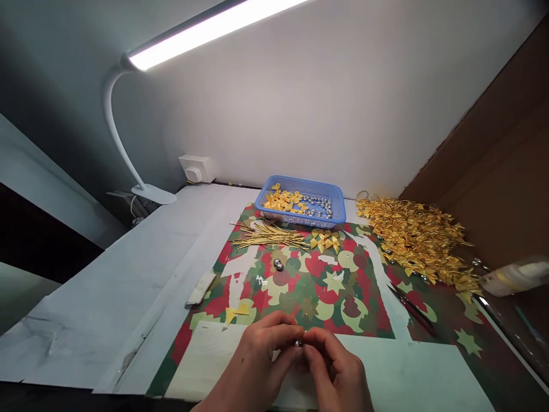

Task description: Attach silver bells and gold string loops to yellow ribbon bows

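Near the front edge of the table, my left hand (261, 355) and my right hand (338, 369) meet fingertip to fingertip. Between their pinched fingers shows a small shiny silver bell (298, 343). Whether a thin tie or wire is held with it, I cannot make out. Ahead of the hands, a few loose silver bells (278, 265) sit together on the patterned paper. Several small yellow ribbon bows (325, 241) lie in a group farther back, beside a bundle of gold ties (270, 236). A yellow ribbon piece (237, 313) rests just left of my hands.
A blue basket (300, 219) holds yellow bows and silver bells at the back. To the right are a heap of gold bows with ties (412, 237), dark tweezers (412, 309) and a bottle (514, 278). A folded white cloth (200, 289) and a clip lamp (153, 194) stand left.
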The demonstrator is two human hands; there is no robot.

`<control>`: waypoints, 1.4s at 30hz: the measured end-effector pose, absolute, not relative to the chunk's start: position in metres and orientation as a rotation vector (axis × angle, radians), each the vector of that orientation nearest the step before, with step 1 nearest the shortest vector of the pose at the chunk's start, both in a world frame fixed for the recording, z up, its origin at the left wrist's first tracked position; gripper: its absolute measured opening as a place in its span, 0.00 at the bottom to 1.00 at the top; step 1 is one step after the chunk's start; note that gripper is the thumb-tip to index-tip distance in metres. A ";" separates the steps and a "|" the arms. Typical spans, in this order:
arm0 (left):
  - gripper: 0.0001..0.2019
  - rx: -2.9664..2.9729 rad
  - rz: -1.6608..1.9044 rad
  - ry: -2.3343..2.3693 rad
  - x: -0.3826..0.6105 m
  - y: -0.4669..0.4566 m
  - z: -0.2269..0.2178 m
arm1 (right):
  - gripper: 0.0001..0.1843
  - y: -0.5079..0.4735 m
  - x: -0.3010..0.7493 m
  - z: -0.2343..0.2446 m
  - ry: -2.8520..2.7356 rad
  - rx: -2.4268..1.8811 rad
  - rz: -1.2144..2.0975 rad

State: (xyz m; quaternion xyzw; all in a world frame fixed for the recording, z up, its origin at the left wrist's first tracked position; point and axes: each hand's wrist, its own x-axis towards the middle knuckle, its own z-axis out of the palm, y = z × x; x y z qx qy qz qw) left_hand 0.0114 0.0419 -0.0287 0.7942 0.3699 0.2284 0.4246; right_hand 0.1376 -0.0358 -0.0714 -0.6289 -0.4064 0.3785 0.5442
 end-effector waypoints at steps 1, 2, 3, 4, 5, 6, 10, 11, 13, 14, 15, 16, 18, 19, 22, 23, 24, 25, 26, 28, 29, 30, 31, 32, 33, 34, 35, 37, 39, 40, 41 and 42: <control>0.12 1.977 0.561 0.933 0.011 0.042 -0.027 | 0.14 -0.036 0.138 -0.071 -0.959 -1.489 0.908; 0.12 1.962 0.555 0.941 0.011 0.042 -0.024 | 0.14 -0.036 0.138 -0.070 -0.948 -1.477 0.919; 0.11 1.941 0.550 0.947 0.012 0.042 -0.022 | 0.15 -0.035 0.139 -0.069 -0.931 -1.456 0.932; 0.11 1.918 0.547 0.954 0.012 0.042 -0.019 | 0.15 -0.035 0.139 -0.068 -0.908 -1.434 0.946; 0.11 1.900 0.543 0.962 0.012 0.043 -0.017 | 0.15 -0.034 0.140 -0.067 -0.879 -1.410 0.965; 0.12 1.872 0.531 0.969 0.013 0.043 -0.016 | 0.15 -0.034 0.140 -0.065 -0.846 -1.388 0.986; 0.10 1.505 0.508 0.938 0.014 0.043 -0.015 | 0.14 -0.031 0.140 -0.059 -0.690 -1.279 1.091; 0.10 1.399 0.513 0.927 0.013 0.043 -0.016 | 0.15 -0.031 0.141 -0.058 -0.668 -1.252 1.107; 0.10 1.274 0.530 0.928 0.012 0.043 -0.016 | 0.15 -0.030 0.141 -0.058 -0.661 -1.228 1.116; 0.09 1.243 0.539 0.940 0.012 0.044 -0.015 | 0.15 -0.030 0.142 -0.058 -0.674 -1.233 1.112; 0.09 1.207 0.543 0.948 0.011 0.044 -0.015 | 0.15 -0.031 0.143 -0.058 -0.691 -1.244 1.106; 0.09 1.162 0.542 0.951 0.011 0.044 -0.014 | 0.16 -0.031 0.144 -0.058 -0.708 -1.256 1.101; 0.12 1.068 0.532 0.943 0.010 0.045 -0.013 | 0.16 -0.031 0.146 -0.059 -0.735 -1.271 1.097; 0.13 1.024 0.527 0.945 0.010 0.045 -0.013 | 0.15 -0.031 0.147 -0.059 -0.752 -1.269 1.101; 0.15 0.932 0.527 0.966 0.011 0.045 -0.015 | 0.13 -0.032 0.148 -0.061 -0.828 -1.276 1.102; 0.16 0.909 0.527 0.971 0.012 0.045 -0.017 | 0.12 -0.032 0.148 -0.061 -0.859 -1.289 1.088; 0.16 0.894 0.526 0.974 0.012 0.045 -0.018 | 0.11 -0.032 0.148 -0.061 -0.881 -1.303 1.071; 0.17 0.887 0.525 0.971 0.012 0.044 -0.019 | 0.10 -0.032 0.148 -0.062 -0.885 -1.312 1.053; 0.17 0.877 0.532 0.967 0.012 0.044 -0.020 | 0.10 -0.032 0.148 -0.062 -0.873 -1.314 1.039; 0.16 0.850 0.569 0.968 0.012 0.043 -0.018 | 0.10 -0.031 0.148 -0.061 -0.823 -1.304 1.032; 0.16 0.835 0.597 0.972 0.011 0.042 -0.017 | 0.10 -0.031 0.149 -0.061 -0.797 -1.305 1.028; 0.16 0.822 0.625 0.977 0.011 0.042 -0.014 | 0.10 -0.030 0.150 -0.060 -0.778 -1.313 1.019; 0.16 0.814 0.650 0.985 0.011 0.041 -0.012 | 0.10 -0.030 0.151 -0.059 -0.769 -1.327 1.003; 0.15 0.813 0.664 0.993 0.012 0.041 -0.010 | 0.10 -0.030 0.152 -0.058 -0.762 -1.344 0.980; 0.15 0.817 0.669 1.000 0.012 0.042 -0.008 | 0.11 -0.030 0.152 -0.057 -0.746 -1.360 0.956; 0.14 0.822 0.668 1.002 0.012 0.042 -0.006 | 0.13 -0.029 0.153 -0.056 -0.715 -1.370 0.944; 0.14 0.827 0.666 0.998 0.013 0.042 -0.005 | 0.14 -0.029 0.153 -0.055 -0.672 -1.368 0.958; 0.13 0.841 0.663 0.972 0.014 0.042 -0.005 | 0.17 -0.028 0.152 -0.053 -0.569 -1.317 1.034; 0.12 0.855 0.666 0.940 0.014 0.041 -0.007 | 0.19 -0.028 0.149 -0.052 -0.501 -1.238 1.102; 0.11 0.861 0.658 0.935 0.013 0.040 -0.008 | 0.19 -0.027 0.148 -0.052 -0.490 -1.209 1.108; 0.10 0.865 0.644 0.936 0.012 0.040 -0.009 | 0.19 -0.027 0.147 -0.052 -0.493 -1.189 1.094; 0.10 0.866 0.628 0.942 0.012 0.039 -0.010 | 0.19 -0.027 0.146 -0.053 -0.503 -1.176 1.074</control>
